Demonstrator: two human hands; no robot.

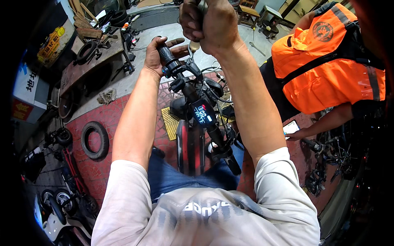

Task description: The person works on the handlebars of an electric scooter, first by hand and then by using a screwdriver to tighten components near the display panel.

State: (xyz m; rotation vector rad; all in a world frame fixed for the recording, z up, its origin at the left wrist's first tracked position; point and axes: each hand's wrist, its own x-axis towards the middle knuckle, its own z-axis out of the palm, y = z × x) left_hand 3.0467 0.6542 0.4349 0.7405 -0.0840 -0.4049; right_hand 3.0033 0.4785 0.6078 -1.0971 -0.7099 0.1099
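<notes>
The handlebar of an electric scooter [191,92] runs slantwise before me, with a lit display [202,113] at its middle. My left hand [155,57] is around the black handlebar grip [166,53] at its far end, the fingers reaching loosely past it toward the brake lever [190,55]. Above and to the right, my right hand [213,28] is closed around a pale-handled tool [194,46]; its kind is hidden by the fingers. The near handlebar grip [233,165] is untouched. Below, the red and black deck [191,147] lies between my legs.
At right a person in an orange vest [320,69] holds a phone [292,128]. A loose tyre [95,140] lies on the red paving at left, near a cluttered workbench [96,67]. Parked scooters [61,205] stand lower left. A wrench [257,48] lies on the far floor.
</notes>
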